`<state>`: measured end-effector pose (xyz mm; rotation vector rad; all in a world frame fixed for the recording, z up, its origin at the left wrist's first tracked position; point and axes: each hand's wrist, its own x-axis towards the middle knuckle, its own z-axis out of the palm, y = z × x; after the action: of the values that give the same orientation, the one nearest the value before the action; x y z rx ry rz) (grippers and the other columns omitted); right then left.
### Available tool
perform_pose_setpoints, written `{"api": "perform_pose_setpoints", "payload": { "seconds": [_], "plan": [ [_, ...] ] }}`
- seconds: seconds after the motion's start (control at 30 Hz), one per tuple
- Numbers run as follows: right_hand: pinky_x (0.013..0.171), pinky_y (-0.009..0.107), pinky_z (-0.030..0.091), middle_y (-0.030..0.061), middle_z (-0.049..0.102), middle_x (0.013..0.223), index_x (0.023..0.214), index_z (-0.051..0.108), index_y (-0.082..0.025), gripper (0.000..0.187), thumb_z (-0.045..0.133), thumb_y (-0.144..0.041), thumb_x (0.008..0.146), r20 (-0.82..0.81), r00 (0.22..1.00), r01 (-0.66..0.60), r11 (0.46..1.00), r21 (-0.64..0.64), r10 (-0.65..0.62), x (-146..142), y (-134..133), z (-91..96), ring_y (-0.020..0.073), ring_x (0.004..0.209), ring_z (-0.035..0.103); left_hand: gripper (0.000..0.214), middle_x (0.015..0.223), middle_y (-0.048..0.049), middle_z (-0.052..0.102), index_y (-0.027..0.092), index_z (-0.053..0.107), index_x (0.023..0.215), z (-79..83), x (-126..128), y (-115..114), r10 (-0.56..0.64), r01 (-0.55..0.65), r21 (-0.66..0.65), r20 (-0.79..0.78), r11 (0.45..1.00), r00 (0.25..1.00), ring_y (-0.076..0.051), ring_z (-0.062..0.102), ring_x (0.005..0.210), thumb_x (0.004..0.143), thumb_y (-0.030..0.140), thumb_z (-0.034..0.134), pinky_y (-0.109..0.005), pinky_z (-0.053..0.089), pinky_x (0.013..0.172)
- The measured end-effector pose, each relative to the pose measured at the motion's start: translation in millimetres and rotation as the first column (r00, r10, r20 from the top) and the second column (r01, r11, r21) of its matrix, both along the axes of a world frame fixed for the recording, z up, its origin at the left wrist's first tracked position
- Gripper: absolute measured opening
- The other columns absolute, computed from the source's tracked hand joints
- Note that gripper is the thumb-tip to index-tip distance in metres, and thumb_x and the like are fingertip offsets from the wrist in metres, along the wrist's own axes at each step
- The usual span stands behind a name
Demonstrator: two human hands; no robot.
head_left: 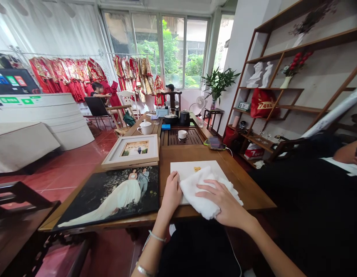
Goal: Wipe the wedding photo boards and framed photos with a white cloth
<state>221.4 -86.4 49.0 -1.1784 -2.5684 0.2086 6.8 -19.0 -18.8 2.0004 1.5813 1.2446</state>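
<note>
A flat white board with a small yellowish bear-like motif lies on the wooden table in front of me. My left hand is closed at its left edge, fingers curled around it. Under my right hand is a bunched white cloth, pressed onto the board and covering much of it. My right fingers are bent over the cloth and grip it. To the left lies a large wedding photo print on a dark background. Behind that print, a pale framed picture rests on the table.
Farther along the table are a lidded white pot, a white cup on a slatted tea tray and a phone with a cable. A dark-clothed person sits close on my right.
</note>
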Motion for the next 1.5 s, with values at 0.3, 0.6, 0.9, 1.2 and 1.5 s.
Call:
{"api": "perform_pose_setpoints", "payload": {
  "seconds": [0.3, 0.6, 0.9, 1.2, 1.5],
  "plan": [
    [0.102, 0.049, 0.032, 0.0013, 0.053, 0.142, 0.129, 0.06, -0.028, 0.066, 0.051, -0.012, 0.065, -0.003, 0.991, 0.131, 0.991, -0.04, -0.131, -9, 56, 2.7, 0.03, 0.13, 0.037, 0.035, 0.131, -0.0198, 0.058, 0.012, 0.062, 0.117, -1.5, 1, 2, 0.01, -0.01, 0.04, 0.005, 0.999, 1.0, -0.029, 0.053, 0.128, 0.087, 0.013, 0.045, -0.051, 0.037, 0.112],
    [0.096, 0.051, 0.033, 0.0013, 0.049, 0.146, 0.139, 0.05, -0.03, 0.068, 0.052, -0.018, 0.072, 0.095, 0.965, 0.248, 0.967, -0.049, -0.243, -41, 105, 11.7, 0.0336, 0.129, 0.036, 0.034, 0.132, -0.0203, 0.057, 0.012, 0.062, 0.118, -2.1, 0, 1, 0.011, -0.011, 0.052, -0.007, 0.999, 1.0, -0.03, 0.052, 0.128, 0.088, 0.015, 0.044, -0.052, 0.038, 0.111],
    [0.096, 0.05, 0.032, 0.0029, 0.055, 0.141, 0.136, 0.053, -0.027, 0.067, 0.051, -0.012, 0.07, 0.095, 0.989, 0.117, 0.992, -0.043, -0.113, -37, 61, 11.1, 0.0339, 0.129, 0.034, 0.038, 0.132, -0.0198, 0.058, 0.011, 0.062, 0.12, 0.5, 0, 1, 0.003, -0.002, 0.029, -0.011, 1.0, 1.0, -0.028, 0.051, 0.129, 0.088, 0.013, 0.043, -0.049, 0.036, 0.113],
    [0.098, 0.052, 0.03, 0.0017, 0.054, 0.141, 0.137, 0.052, -0.03, 0.075, 0.052, -0.011, 0.065, 0.071, 0.997, 0.027, 0.999, -0.025, -0.025, -23, -7, 7.7, 0.0353, 0.129, 0.032, 0.041, 0.136, -0.02, 0.055, 0.012, 0.062, 0.12, -0.5, -2, -2, -0.025, 0.025, 0.022, 0.034, 0.999, 0.999, -0.029, 0.049, 0.131, 0.083, 0.009, 0.047, -0.049, 0.038, 0.111],
    [0.098, 0.057, 0.029, 0.0066, 0.05, 0.144, 0.141, 0.047, -0.029, 0.073, 0.052, -0.017, 0.07, 0.116, 0.976, 0.187, 0.982, -0.003, -0.186, -34, 43, 7.7, 0.035, 0.13, 0.033, 0.036, 0.13, -0.0191, 0.059, 0.012, 0.06, 0.119, 2.4, 1, -1, 0.003, -0.003, 0.045, 0.01, 0.999, 1.0, -0.028, 0.052, 0.128, 0.087, 0.014, 0.044, -0.05, 0.037, 0.112]
  ]
}}
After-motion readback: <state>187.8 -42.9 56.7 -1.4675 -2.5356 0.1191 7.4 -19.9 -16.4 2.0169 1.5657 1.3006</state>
